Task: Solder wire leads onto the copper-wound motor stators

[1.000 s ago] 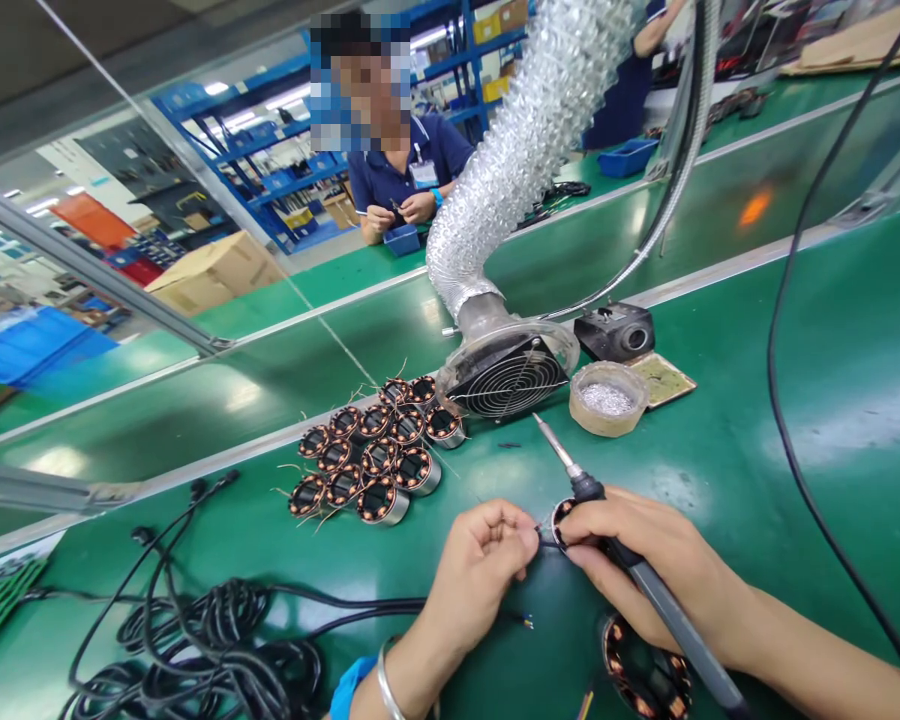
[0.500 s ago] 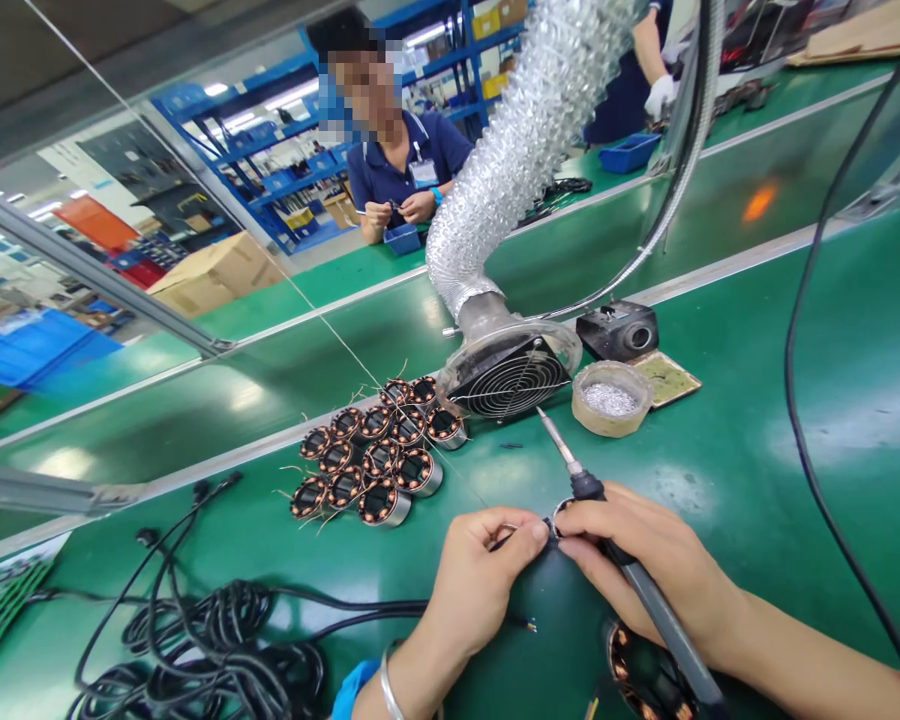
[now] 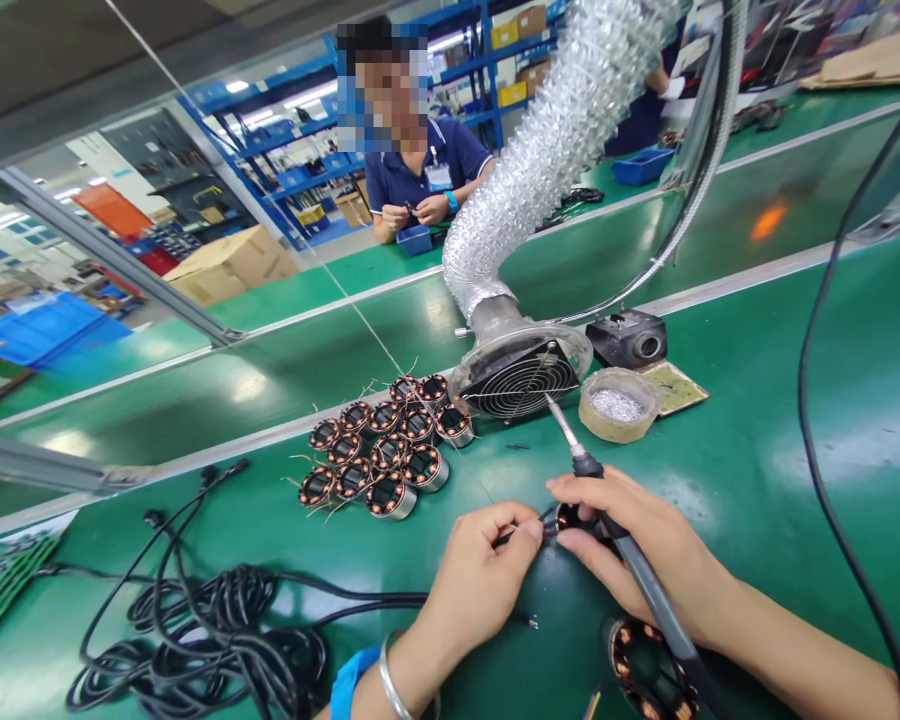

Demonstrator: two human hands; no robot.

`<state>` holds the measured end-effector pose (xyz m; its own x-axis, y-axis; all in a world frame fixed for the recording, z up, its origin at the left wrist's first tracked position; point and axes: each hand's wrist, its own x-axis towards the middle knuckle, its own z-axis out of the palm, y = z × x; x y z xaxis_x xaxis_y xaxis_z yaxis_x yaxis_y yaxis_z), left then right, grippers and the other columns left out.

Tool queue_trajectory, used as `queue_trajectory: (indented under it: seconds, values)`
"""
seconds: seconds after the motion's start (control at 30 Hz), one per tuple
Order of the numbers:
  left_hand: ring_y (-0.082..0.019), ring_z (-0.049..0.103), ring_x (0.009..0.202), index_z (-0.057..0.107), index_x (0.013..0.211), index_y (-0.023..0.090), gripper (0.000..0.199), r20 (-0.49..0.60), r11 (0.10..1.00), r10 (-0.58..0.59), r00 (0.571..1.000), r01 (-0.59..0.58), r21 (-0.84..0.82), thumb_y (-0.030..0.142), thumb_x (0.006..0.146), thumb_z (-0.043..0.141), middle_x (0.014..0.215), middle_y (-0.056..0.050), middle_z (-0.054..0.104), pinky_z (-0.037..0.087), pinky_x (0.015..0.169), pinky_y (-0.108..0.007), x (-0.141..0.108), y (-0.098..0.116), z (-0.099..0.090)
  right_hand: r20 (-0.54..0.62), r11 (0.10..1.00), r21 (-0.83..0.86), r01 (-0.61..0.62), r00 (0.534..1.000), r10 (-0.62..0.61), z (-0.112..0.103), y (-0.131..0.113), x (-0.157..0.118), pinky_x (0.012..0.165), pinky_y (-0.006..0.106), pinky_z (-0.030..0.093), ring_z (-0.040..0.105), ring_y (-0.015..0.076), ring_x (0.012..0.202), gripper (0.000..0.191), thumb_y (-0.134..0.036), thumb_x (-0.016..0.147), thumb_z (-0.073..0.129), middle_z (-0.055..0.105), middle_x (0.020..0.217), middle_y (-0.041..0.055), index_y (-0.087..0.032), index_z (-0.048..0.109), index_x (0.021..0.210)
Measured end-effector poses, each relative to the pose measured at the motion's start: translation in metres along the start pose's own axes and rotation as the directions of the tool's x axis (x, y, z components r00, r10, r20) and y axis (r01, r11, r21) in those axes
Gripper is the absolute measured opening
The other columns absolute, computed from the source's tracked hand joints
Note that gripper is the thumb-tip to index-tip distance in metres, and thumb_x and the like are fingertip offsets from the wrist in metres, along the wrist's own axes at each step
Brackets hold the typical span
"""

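My left hand (image 3: 487,560) is closed in a pinch on a thin dark wire (image 3: 504,536), whose end lies beside a small dark ring-shaped part with a copper glint (image 3: 568,517). That part sits at the thumb and fingertips of my right hand (image 3: 645,540). A soldering iron (image 3: 649,590) lies across my right palm, its metal tip pointing up and away toward the fan grille. Below the right hand, a stator with copper windings (image 3: 649,670) rests on the green bench, partly covered by the iron's handle.
Several wound stators (image 3: 386,445) stand grouped at centre left. Behind the iron is a fume fan (image 3: 525,382) on a silver duct (image 3: 487,220), beside a tub of metal shavings (image 3: 619,405) and a black holder (image 3: 626,338). Coiled black cables (image 3: 217,640) lie left. A co-worker (image 3: 427,170) sits opposite.
My right fingers have spread and shifted slightly, so more of the small ring-shaped part shows between them. The view has moved a little; my left hand keeps its pinch.
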<state>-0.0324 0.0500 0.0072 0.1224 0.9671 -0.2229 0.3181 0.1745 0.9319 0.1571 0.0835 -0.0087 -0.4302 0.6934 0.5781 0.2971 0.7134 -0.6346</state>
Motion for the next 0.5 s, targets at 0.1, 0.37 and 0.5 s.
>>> queue_trajectory:
  seconds: [0.1, 0.37, 0.5]
  values:
    - [-0.013, 0.042, 0.059, 0.066, 0.077, 0.017, 0.029, 0.007, 0.992, 0.043, 0.999, -0.044, 0.119, 0.034, 0.094, 0.050, 0.064, 0.002, 0.054, 0.030, 0.056, -0.024, -0.003, 0.001, 0.000, 0.053, 0.999, 0.044, -0.005, 0.999, 0.002, -0.001, 0.000, 0.003, 0.068, 0.025, 0.055, 0.063, 0.0147, 0.077, 0.029, -0.010, 0.091, 0.053, 0.066, 0.092, 0.0029, -0.021, 0.057, 0.118]
    - [-0.022, 0.065, 0.082, 0.074, 0.098, 0.021, 0.031, -0.027, 0.915, 0.204, 0.979, -0.181, 0.362, 0.028, 0.099, 0.044, 0.089, -0.008, 0.073, 0.043, 0.075, -0.029, -0.020, 0.008, 0.013, 0.026, 0.999, -0.032, -0.034, 0.999, 0.035, 0.007, -0.009, -0.002, 0.062, 0.025, 0.052, 0.057, 0.0145, 0.069, 0.019, -0.010, 0.093, 0.043, 0.057, 0.080, 0.0004, -0.022, 0.052, 0.105]
    - [-0.026, 0.068, 0.094, 0.062, 0.130, 0.018, 0.041, 0.046, 0.909, 0.186, 0.981, -0.190, 0.370, 0.027, 0.101, 0.035, 0.109, -0.014, 0.073, 0.047, 0.083, -0.033, -0.032, 0.015, 0.025, -0.062, 0.995, -0.105, -0.006, 0.998, 0.000, 0.012, -0.008, -0.003, 0.059, 0.027, 0.051, 0.057, 0.0157, 0.066, 0.017, -0.011, 0.094, 0.044, 0.056, 0.079, 0.0011, -0.022, 0.052, 0.106]
